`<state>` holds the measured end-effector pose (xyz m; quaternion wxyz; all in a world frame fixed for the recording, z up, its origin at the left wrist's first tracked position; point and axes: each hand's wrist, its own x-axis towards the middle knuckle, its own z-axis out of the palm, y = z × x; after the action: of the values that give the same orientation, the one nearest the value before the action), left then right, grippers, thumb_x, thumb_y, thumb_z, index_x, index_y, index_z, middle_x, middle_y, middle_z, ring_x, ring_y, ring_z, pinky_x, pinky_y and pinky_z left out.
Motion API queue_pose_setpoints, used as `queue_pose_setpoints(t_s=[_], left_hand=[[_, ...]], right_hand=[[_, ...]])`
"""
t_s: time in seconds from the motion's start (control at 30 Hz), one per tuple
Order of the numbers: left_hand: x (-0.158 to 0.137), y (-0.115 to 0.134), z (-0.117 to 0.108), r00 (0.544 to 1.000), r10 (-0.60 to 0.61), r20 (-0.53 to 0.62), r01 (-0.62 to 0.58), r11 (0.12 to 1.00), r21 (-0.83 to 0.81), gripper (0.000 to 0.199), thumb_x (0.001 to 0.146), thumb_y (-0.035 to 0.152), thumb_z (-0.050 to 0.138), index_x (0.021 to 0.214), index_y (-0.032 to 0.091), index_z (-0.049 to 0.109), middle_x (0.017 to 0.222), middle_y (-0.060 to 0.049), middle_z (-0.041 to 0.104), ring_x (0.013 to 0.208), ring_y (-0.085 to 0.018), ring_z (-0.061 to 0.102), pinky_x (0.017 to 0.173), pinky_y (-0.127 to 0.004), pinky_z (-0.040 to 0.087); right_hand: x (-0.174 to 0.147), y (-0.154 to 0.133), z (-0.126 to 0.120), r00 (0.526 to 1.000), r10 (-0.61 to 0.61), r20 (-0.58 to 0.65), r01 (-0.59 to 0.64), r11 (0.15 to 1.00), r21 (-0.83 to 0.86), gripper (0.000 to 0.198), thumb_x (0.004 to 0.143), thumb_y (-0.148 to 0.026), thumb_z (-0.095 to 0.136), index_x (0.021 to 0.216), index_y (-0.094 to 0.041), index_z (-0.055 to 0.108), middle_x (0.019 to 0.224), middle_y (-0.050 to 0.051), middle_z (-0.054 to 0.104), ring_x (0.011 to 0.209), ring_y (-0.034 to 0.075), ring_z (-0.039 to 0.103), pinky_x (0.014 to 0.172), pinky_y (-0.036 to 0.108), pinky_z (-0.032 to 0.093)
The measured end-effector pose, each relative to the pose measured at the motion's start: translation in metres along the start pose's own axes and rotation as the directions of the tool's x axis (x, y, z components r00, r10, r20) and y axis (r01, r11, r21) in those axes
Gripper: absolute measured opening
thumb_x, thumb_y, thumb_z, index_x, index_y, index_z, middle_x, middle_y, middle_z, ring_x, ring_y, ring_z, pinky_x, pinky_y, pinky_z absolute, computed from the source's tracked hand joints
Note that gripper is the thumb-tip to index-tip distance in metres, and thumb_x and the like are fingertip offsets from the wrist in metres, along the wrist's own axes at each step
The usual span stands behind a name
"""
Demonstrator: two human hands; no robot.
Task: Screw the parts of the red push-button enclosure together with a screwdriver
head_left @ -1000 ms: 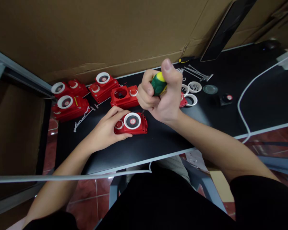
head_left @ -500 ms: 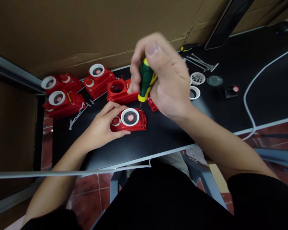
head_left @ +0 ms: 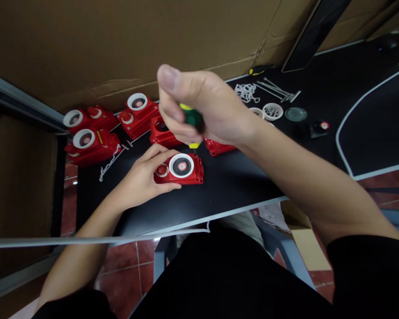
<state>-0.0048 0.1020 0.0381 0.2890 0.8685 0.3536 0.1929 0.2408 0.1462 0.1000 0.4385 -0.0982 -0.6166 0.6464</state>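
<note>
A red housing with a white-rimmed round window [head_left: 181,166] and a small red knob lies on the black table. Around its left end, my left hand [head_left: 148,176] grips it with thumb and fingers on opposite long sides. My right hand [head_left: 199,104] is closed on a green and yellow screwdriver [head_left: 193,118], held upright above the housing. Its tip reaches the far right corner, beside the white ring. Fingers cover much of the handle, and the exact contact with a screw is too small to make out.
Several finished-looking red units [head_left: 93,141] stand at the back left. Behind the right hand sit more red housings [head_left: 217,146]. To the right are a white cup of screws [head_left: 272,111], white cords [head_left: 247,92], metal rods [head_left: 279,91] and a clear disc [head_left: 295,114]. A white cable [head_left: 339,128] crosses the table.
My right hand has rotated about the screwdriver, its thumb swinging to the left, while the tip stays at the same corner. My left hand keeps its hold on the housing.
</note>
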Motion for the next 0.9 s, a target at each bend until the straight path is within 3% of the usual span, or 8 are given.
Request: queue_pose_setpoints(t_s=[0.13,0.2,0.27,0.33,0.47,0.57,0.77,0.9], left_hand=[[0.000,-0.002,0.003,1.000,0.012,-0.020,-0.012,1.000,0.002,0.068,0.098,0.056,0.093,0.154,0.025,0.070,0.138,-0.011,0.069,0.129,-0.032,0.071,0.118,-0.050,0.062],[0.000,-0.003,0.004,1.000,0.021,-0.009,-0.021,1.000,-0.013,0.069,0.098,0.057,0.093,0.155,0.025,0.070,0.141,-0.012,0.069,0.131,-0.032,0.071,0.119,-0.051,0.062],[0.000,-0.003,0.004,1.000,0.023,0.012,-0.023,0.999,-0.024,0.070,0.100,0.058,0.092,0.157,0.025,0.068,0.146,-0.013,0.069,0.134,-0.034,0.070,0.122,-0.052,0.060],[0.000,-0.003,0.003,1.000,0.011,0.027,-0.011,1.000,-0.028,0.071,0.100,0.058,0.091,0.158,0.024,0.068,0.148,-0.014,0.069,0.136,-0.034,0.070,0.124,-0.054,0.059],[0.001,-0.001,0.002,1.000,0.011,0.004,-0.011,0.999,-0.033,0.069,0.098,0.057,0.093,0.156,0.025,0.070,0.140,-0.011,0.070,0.130,-0.032,0.072,0.120,-0.050,0.062],[0.001,-0.001,0.001,0.999,0.036,-0.004,-0.036,0.999,-0.034,0.067,0.098,0.051,0.095,0.154,0.024,0.070,0.138,-0.010,0.069,0.127,-0.030,0.073,0.119,-0.047,0.062],[0.001,0.000,-0.001,1.000,0.016,0.007,-0.016,1.000,-0.019,0.065,0.098,0.049,0.096,0.151,0.024,0.069,0.139,-0.010,0.068,0.127,-0.029,0.073,0.118,-0.045,0.062],[0.000,-0.001,-0.001,1.000,0.024,0.005,-0.024,1.000,-0.008,0.065,0.098,0.051,0.095,0.151,0.024,0.069,0.142,-0.011,0.068,0.131,-0.030,0.072,0.117,-0.044,0.063]], right_hand=[[-0.013,0.015,0.024,0.856,-0.172,-0.488,0.087,0.978,-0.192,0.048,0.103,-0.058,0.089,0.089,-0.023,0.058,0.073,-0.008,0.057,0.061,0.008,0.052,0.059,0.023,0.044],[-0.020,0.013,0.024,0.915,-0.158,-0.371,0.134,0.987,-0.088,0.052,0.111,-0.054,0.080,0.077,-0.023,0.054,0.062,-0.010,0.045,0.053,0.007,0.039,0.052,0.024,0.034],[-0.021,0.007,0.014,0.998,-0.060,0.022,0.059,0.997,0.039,0.062,0.113,-0.053,0.077,0.065,-0.022,0.051,0.054,-0.010,0.041,0.047,0.006,0.033,0.048,0.026,0.026],[-0.019,0.003,0.002,0.959,0.043,0.280,-0.056,0.998,0.039,0.065,0.113,-0.057,0.075,0.064,-0.021,0.052,0.052,-0.009,0.043,0.046,0.005,0.033,0.047,0.025,0.026],[-0.017,0.015,-0.013,0.993,-0.109,0.035,0.104,0.988,0.110,0.043,0.108,-0.052,0.084,0.094,-0.021,0.058,0.071,-0.010,0.054,0.049,0.003,0.038,0.048,0.021,0.032],[-0.019,0.033,-0.015,0.963,-0.208,-0.173,0.230,0.966,0.117,0.051,0.093,-0.050,0.100,0.099,-0.022,0.057,0.091,-0.007,0.061,0.055,0.003,0.049,0.053,0.021,0.044],[-0.021,0.045,-0.012,0.899,-0.234,-0.371,0.285,0.954,0.089,0.067,0.075,-0.064,0.109,0.084,-0.024,0.055,0.087,-0.006,0.057,0.067,0.009,0.055,0.065,0.025,0.051],[-0.023,0.045,-0.008,0.918,-0.146,-0.368,0.196,0.975,0.102,0.070,0.077,-0.080,0.100,0.091,-0.023,0.060,0.085,-0.004,0.061,0.070,0.011,0.064,0.071,0.029,0.056]])
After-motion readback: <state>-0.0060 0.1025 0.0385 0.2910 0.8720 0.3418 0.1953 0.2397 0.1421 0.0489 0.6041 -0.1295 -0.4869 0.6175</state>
